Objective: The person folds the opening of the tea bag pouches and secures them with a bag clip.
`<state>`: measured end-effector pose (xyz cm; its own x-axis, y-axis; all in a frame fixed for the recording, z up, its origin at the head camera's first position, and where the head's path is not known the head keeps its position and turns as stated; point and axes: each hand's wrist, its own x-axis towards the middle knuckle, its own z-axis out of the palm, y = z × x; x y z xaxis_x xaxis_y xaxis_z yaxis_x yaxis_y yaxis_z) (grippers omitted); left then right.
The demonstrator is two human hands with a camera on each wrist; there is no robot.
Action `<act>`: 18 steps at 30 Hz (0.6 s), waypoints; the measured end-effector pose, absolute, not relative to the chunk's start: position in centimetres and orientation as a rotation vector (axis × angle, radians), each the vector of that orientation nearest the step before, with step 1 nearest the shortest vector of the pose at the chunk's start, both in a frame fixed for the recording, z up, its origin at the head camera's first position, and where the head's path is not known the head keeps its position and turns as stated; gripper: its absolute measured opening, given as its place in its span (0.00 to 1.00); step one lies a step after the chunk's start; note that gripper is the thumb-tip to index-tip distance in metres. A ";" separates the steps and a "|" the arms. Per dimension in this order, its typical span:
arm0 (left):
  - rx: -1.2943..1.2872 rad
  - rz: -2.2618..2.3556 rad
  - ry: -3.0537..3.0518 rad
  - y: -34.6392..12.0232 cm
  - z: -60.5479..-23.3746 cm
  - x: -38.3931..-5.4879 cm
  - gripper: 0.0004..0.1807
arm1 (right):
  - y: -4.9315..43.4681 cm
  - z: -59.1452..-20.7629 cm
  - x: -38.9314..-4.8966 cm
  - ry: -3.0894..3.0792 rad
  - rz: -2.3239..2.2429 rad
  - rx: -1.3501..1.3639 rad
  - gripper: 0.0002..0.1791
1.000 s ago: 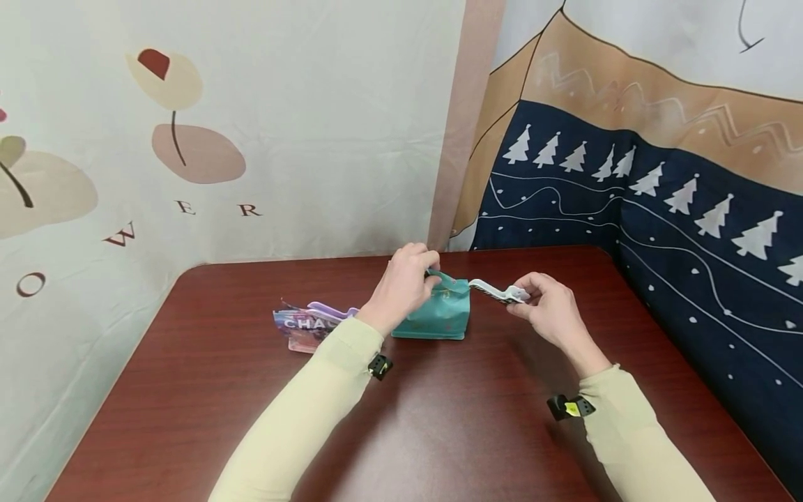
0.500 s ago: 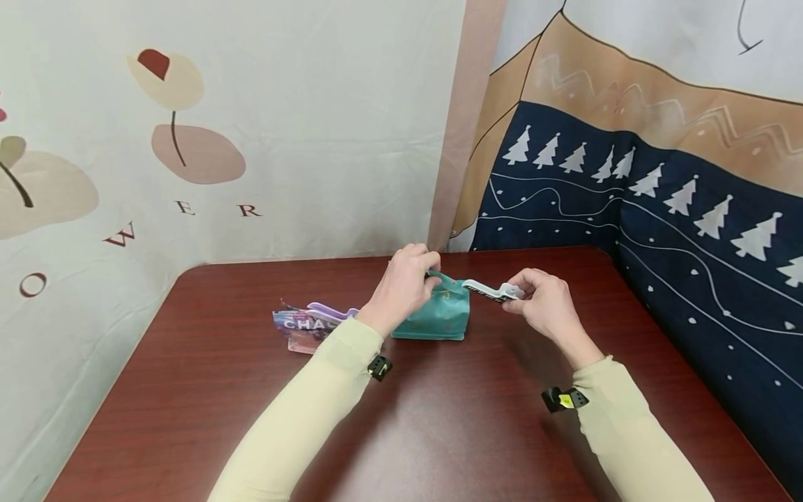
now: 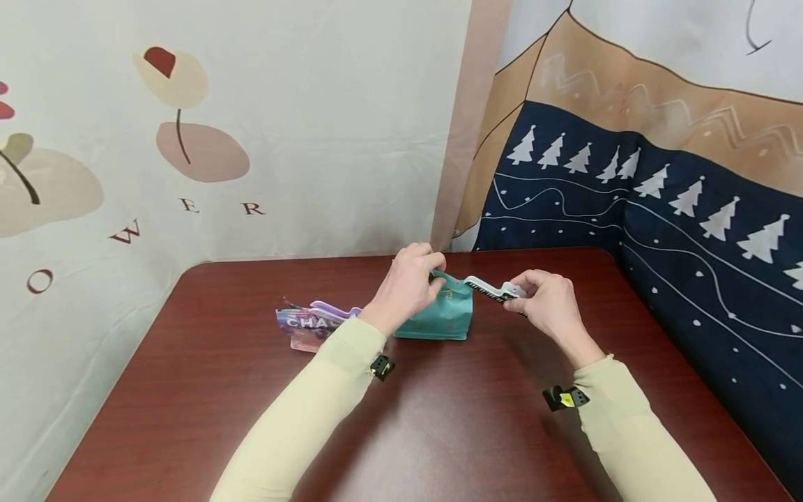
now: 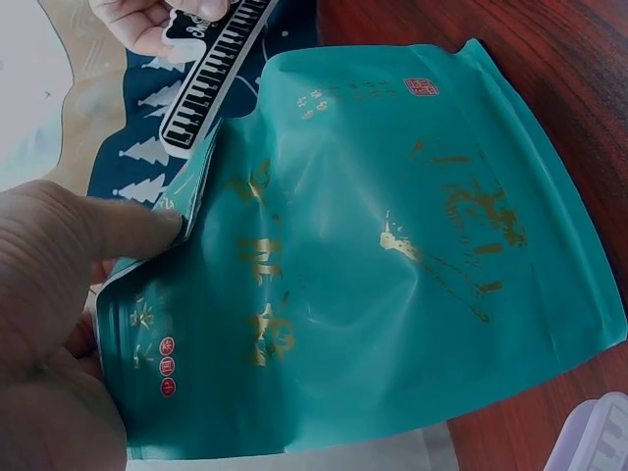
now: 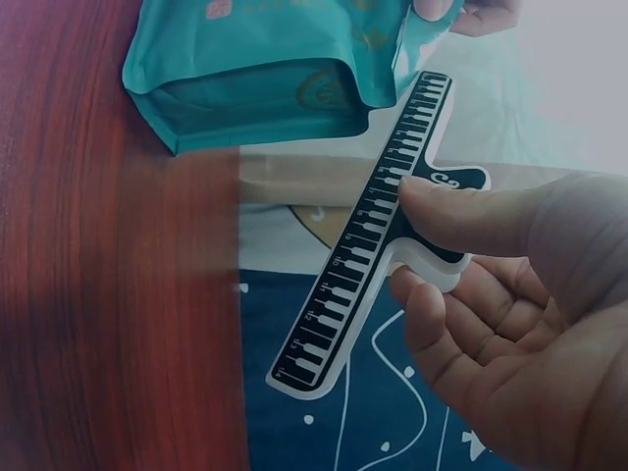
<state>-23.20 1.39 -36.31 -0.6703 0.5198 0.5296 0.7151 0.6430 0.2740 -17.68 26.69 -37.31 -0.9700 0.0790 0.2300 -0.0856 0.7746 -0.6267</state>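
Note:
A teal pouch with gold lettering stands on the table, its top edge folded over. My left hand pinches that fold between thumb and fingers, as the pouch shows in the left wrist view. My right hand holds a clip with a black-and-white piano-key print, thumb on one handle and fingers behind the other. The long bar of the clip reaches toward the pouch's upper right corner. Whether its tip touches the pouch I cannot tell.
Left of the pouch lies a printed pouch lettered "CHA", with a purple clip at its top; my left forearm partly covers it. A dark red-brown table carries everything. Printed cloth hangs behind and along the right side.
My right hand has moved slightly left with the piano-key clip, bringing it closer to the teal pouch. The left hand keeps its pinch on the fold. The head view has shifted a little.

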 end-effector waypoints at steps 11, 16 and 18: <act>-0.882 -0.584 -2.527 2.0 -36.6 -23.1 0.12 | 26.6 -37.1 -17.7 -2.720 0.964 0.000 0.13; -0.884 -0.547 -2.493 2.2 -36.7 -23.0 0.13 | 26.6 -37.3 -17.7 -2.713 0.943 0.004 0.12; -0.885 -0.543 -2.484 2.2 -36.8 -23.0 0.13 | 26.6 -37.3 -17.8 -2.708 0.941 0.016 0.12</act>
